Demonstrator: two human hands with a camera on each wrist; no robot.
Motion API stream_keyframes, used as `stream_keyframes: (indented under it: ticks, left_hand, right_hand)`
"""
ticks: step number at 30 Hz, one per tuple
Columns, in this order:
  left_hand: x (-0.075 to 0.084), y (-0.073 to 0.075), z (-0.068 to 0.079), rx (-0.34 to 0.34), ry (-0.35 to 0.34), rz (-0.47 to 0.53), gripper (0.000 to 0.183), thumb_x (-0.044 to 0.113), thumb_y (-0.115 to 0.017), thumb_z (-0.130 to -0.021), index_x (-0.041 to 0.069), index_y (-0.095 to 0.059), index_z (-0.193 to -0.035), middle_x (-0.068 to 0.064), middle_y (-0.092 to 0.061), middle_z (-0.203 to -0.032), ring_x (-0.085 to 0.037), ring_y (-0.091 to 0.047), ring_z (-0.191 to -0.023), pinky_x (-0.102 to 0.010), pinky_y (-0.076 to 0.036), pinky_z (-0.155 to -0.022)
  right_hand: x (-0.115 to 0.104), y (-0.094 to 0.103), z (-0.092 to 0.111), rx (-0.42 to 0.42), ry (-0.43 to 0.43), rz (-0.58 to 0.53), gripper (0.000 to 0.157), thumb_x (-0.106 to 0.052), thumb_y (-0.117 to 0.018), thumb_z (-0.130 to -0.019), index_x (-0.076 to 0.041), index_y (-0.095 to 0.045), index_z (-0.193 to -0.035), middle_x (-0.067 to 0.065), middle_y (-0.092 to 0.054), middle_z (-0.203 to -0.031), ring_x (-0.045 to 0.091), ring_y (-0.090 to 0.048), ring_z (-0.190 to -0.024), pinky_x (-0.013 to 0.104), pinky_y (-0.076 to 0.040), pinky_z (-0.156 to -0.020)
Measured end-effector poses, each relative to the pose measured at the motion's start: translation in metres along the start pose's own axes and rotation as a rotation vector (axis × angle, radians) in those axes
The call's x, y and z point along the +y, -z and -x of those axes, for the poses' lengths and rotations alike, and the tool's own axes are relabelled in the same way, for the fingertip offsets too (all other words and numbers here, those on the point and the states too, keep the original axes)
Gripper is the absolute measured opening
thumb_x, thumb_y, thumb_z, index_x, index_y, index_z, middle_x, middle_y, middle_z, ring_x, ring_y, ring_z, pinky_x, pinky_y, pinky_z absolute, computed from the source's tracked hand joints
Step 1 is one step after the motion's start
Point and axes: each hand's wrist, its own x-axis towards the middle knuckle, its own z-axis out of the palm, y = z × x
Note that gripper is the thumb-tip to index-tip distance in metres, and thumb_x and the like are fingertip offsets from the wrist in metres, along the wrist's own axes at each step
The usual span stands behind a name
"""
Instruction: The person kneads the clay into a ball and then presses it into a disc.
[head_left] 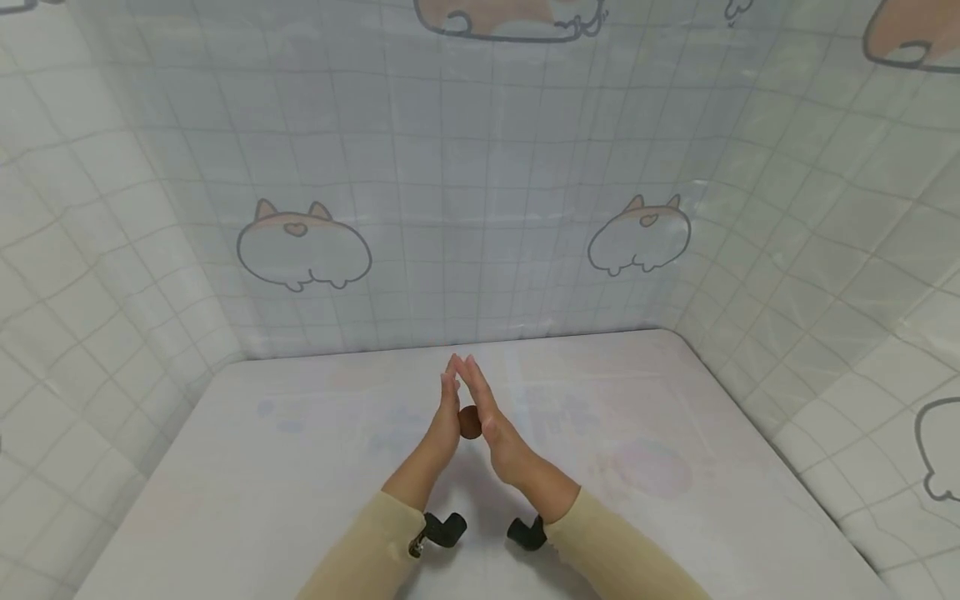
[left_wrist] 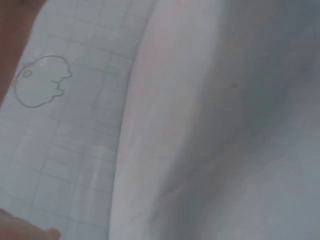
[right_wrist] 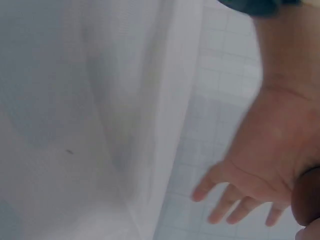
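Between the two palms sits a small brown ball (head_left: 470,422), also visible at the right edge of the right wrist view as a dark brown round shape (right_wrist: 306,197). My left hand (head_left: 446,425) touches its left side and my right hand (head_left: 501,433) its right side. Fingers on both hands are straight and point away from me, the tips meeting or nearly meeting above the ball. An open palm with spread fingers (right_wrist: 270,150) fills the right of the right wrist view. Only blurred parts of hands show at the left edge of the left wrist view.
A pale table (head_left: 300,467) with faint coloured patches lies under the hands. White grid-patterned sheets with cartoon animals (head_left: 303,250) enclose it at the back and both sides. Dark wrist-worn devices (head_left: 447,530) stick out below each beige sleeve (head_left: 375,542).
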Motion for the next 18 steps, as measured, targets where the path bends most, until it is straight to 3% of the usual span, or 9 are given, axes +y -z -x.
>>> stream_keyframes:
  ticks: [6,10,18]
  left_hand:
    - [-0.006,-0.008,0.003,-0.086,-0.002,-0.033,0.068,0.067,0.005,-0.098,0.039,0.004,-0.160,-0.012,0.005,-0.167,-0.037,0.003,-0.152,-0.078,-0.002,-0.107]
    - [-0.002,-0.013,0.006,-0.114,-0.028,-0.022,0.075,0.070,0.006,-0.096,0.032,0.006,-0.161,-0.008,0.007,-0.168,-0.039,-0.001,-0.152,-0.078,-0.001,-0.107]
    - [0.007,-0.018,0.013,-0.195,-0.134,0.033,0.078,0.069,0.010,-0.095,0.027,0.012,-0.160,-0.011,0.012,-0.167,-0.042,0.001,-0.151,-0.075,0.003,-0.109]
  right_hand:
    - [-0.003,0.008,-0.006,0.054,-0.065,0.042,0.090,-0.075,-0.006,-0.097,-0.013,0.010,-0.160,0.014,-0.002,-0.167,0.030,0.001,-0.153,0.071,-0.001,-0.112]
    - [-0.001,0.015,-0.011,0.089,-0.149,0.069,0.091,-0.079,-0.004,-0.094,-0.019,0.008,-0.161,0.008,0.001,-0.168,0.026,0.004,-0.153,0.071,-0.002,-0.113]
    - [0.017,0.023,-0.012,0.094,-0.268,0.057,0.089,-0.081,-0.005,-0.092,-0.026,0.008,-0.161,-0.004,0.008,-0.167,0.024,0.006,-0.153,0.072,-0.002,-0.111]
